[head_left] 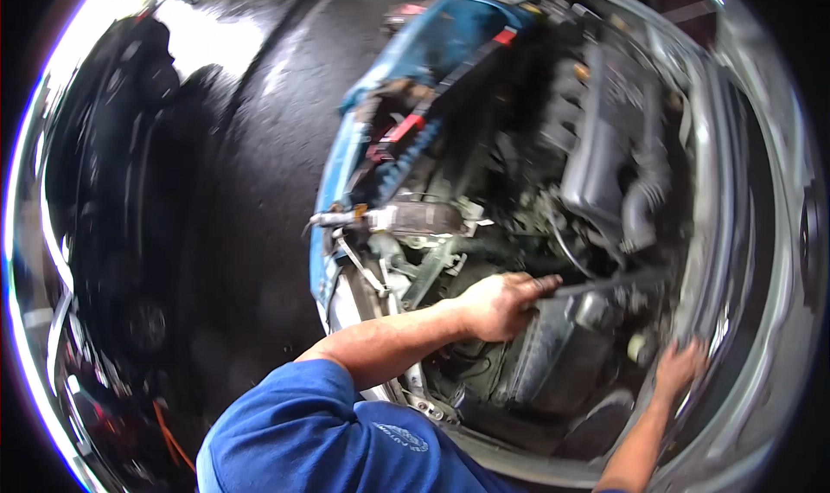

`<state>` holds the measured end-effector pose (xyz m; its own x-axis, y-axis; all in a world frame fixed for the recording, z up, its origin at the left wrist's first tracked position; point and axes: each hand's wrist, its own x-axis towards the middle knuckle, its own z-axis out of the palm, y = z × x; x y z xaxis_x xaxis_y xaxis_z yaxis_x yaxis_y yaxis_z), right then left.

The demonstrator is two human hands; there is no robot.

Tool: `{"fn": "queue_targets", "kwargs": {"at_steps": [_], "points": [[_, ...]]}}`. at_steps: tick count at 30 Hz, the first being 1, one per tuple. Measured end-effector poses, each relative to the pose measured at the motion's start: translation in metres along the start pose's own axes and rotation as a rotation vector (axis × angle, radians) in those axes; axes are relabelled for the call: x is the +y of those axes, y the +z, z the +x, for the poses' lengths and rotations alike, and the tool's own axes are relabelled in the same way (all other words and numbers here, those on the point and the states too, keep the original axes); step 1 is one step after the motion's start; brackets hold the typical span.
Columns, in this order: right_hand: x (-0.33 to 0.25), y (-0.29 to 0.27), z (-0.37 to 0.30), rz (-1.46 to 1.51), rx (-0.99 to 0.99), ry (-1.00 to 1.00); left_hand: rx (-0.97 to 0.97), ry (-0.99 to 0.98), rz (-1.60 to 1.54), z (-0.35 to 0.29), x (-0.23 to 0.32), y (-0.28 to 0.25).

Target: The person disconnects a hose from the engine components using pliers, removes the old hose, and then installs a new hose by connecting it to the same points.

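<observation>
Over the open engine bay (484, 147) of a car, my left hand (501, 307) is closed around one end of a long dark bar (609, 284). The bar reaches rightward across the bay toward the body edge; its far end is blurred, and its exact kind does not show. Just below it lies a dark, ribbed box-like part (545, 350). My right hand (681, 368) lies on the inner body edge (692, 311) at the right. Its fingers are partly hidden and blurred, so their grip does not show.
A blue cover (441, 48) drapes the car's left edge, with a red-and-black long tool (424, 117) on it. A cylindrical air tool (415, 218) lies near that edge. The grey engine cover (596, 138) stands farther in. Another dark car (130, 216) is at far left.
</observation>
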<state>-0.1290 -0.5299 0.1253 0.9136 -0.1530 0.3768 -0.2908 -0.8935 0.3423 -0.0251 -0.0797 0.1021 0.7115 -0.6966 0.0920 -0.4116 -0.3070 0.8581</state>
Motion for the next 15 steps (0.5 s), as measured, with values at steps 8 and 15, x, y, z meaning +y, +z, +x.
{"fn": "queue_targets", "kwargs": {"at_steps": [8, 15], "points": [[0.013, -0.003, 0.004, 0.097, 0.086, 0.062, 0.029, 0.212, 0.115, 0.026, -0.007, 0.023], [0.025, 0.004, -0.006, 0.167, 0.091, 0.108, -0.154, 0.331, 0.305, 0.046, 0.034, 0.014]]}}
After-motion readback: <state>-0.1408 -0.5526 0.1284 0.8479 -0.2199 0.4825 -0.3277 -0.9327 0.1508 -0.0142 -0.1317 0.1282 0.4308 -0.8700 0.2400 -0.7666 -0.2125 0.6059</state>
